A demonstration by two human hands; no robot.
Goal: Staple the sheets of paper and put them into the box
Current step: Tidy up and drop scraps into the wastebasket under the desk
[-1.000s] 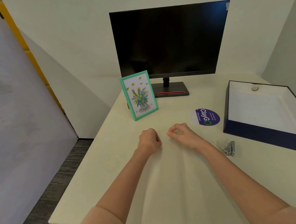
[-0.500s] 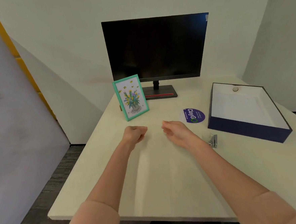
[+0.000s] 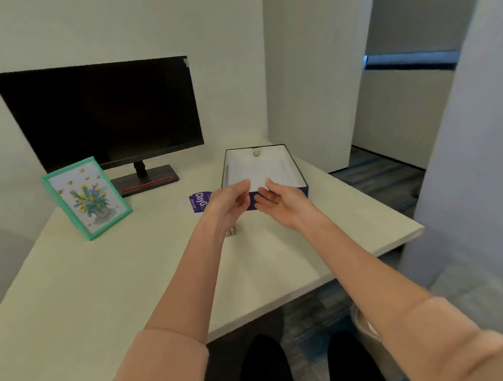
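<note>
An open dark-blue box (image 3: 298, 172) with a white inside stands at the back right of the table. My left hand (image 3: 230, 202) and my right hand (image 3: 279, 198) hover side by side in front of its near wall, palms facing each other, fingers apart, holding nothing. A small metal stapler (image 3: 231, 231) lies on the table, mostly hidden under my left wrist. I cannot make out separate sheets of paper; the box's inside is all white. A small round grey thing (image 3: 256, 153) sits at the box's far end.
A dark monitor (image 3: 102, 117) stands at the back left on the cream table (image 3: 102, 290). A green-framed flower picture (image 3: 85, 199) leans in front of it. A purple round label (image 3: 199, 201) lies left of the box. The table's right edge is close to the box.
The view has swung right. Both hands have left the table's middle and risen towards the box; the closed left fist and the right hand have opened.
</note>
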